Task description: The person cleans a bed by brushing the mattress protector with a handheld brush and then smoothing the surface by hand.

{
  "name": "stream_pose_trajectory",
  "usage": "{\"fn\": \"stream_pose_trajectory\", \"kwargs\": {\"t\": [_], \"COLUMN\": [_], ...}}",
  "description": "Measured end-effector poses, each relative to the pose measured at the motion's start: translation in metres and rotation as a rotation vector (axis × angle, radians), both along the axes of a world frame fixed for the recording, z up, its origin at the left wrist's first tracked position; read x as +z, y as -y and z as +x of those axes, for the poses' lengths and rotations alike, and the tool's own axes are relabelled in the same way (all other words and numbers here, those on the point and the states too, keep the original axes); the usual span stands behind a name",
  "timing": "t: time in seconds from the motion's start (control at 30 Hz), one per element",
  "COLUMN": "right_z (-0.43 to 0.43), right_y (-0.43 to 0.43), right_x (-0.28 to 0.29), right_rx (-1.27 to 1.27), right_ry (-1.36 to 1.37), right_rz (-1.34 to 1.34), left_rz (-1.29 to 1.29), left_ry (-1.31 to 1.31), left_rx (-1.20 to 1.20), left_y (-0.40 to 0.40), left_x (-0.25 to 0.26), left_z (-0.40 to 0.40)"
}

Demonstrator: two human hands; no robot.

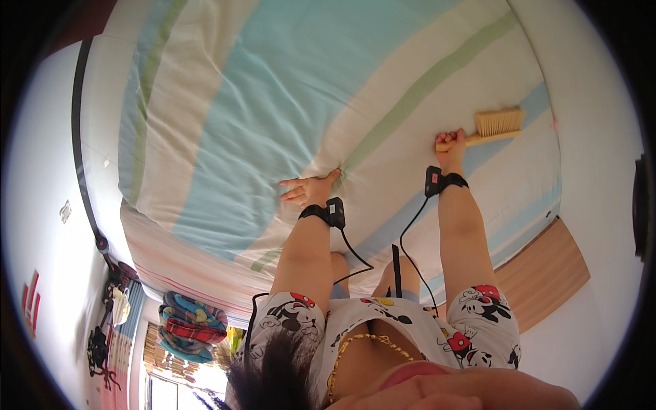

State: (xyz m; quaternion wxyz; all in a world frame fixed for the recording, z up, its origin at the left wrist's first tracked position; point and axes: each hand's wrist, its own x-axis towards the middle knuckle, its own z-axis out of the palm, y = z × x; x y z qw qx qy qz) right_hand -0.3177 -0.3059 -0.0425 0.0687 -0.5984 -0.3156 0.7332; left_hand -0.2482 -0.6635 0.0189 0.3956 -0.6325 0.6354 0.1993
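Note:
My right hand [451, 145] grips the wooden handle of a bed brush [499, 123] with pale bristles. The bristles point away from me, and the brush lies on or just above the striped bed sheet [287, 92] near the bed's right edge. My left hand [310, 189] presses on the sheet with its fingers spread and holds nothing. Small creases gather around its thumb, and longer wrinkles run across the blue stripe beyond it. Each wrist wears a black strap with a small cabled device, one on the left [335, 212] and one on the right [433, 181].
A wooden board [543, 274] stands at the bed's near right corner. White walls border the bed on both sides. Folded blankets [192, 326] are stacked at the lower left, close to a bright window. Black cables run from the wrist devices towards my body.

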Motion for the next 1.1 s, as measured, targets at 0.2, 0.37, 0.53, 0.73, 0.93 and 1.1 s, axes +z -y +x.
{"fn": "stream_pose_trajectory", "kwargs": {"t": [0.2, 0.37, 0.53, 0.73, 0.93, 1.1], "right_z": [-0.001, 0.009, 0.009, -0.003, 0.004, -0.014], "right_y": [0.024, 0.031, 0.043, 0.027, 0.060, 0.015], "right_x": [0.008, 0.019, 0.029, 0.046, 0.161, 0.195], "right_rx": [0.026, 0.094, 0.095, 0.130, 0.818, 2.396], "right_ry": [0.043, 0.025, 0.151, 0.202, -0.017, -0.410], "right_rz": [0.011, -0.010, 0.034, 0.004, 0.067, 1.102], "left_rz": [-0.033, 0.027, 0.043, 0.063, 0.090, 0.090], "left_ry": [0.097, 0.211, -0.022, -0.121, -0.153, -0.152], "left_rx": [-0.023, -0.025, 0.128, 0.145, 0.202, 0.190], "left_y": [0.021, 0.026, 0.044, 0.046, 0.051, 0.052], "left_x": [0.002, 0.011, 0.029, 0.017, 0.027, 0.020], "left_z": [0.007, 0.011, 0.023, 0.023, 0.031, 0.042]}}
